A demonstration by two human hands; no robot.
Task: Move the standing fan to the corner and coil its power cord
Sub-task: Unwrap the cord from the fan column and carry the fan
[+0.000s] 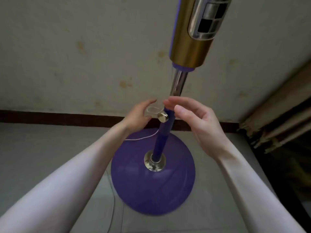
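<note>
Just left of the gold knob of the standing fan, the left hand pinches white power cord loops; the right hand, grip spread just right of the knob, should feed slack evenly.

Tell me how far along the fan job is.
Looks done: the fan stands by the wall, apparently near the corner. In hand: the left hand holds a small loop of cord beside the knob; the right hand hovers open by the pole. Left: more cord trails on the floor, uncoiled.
</note>
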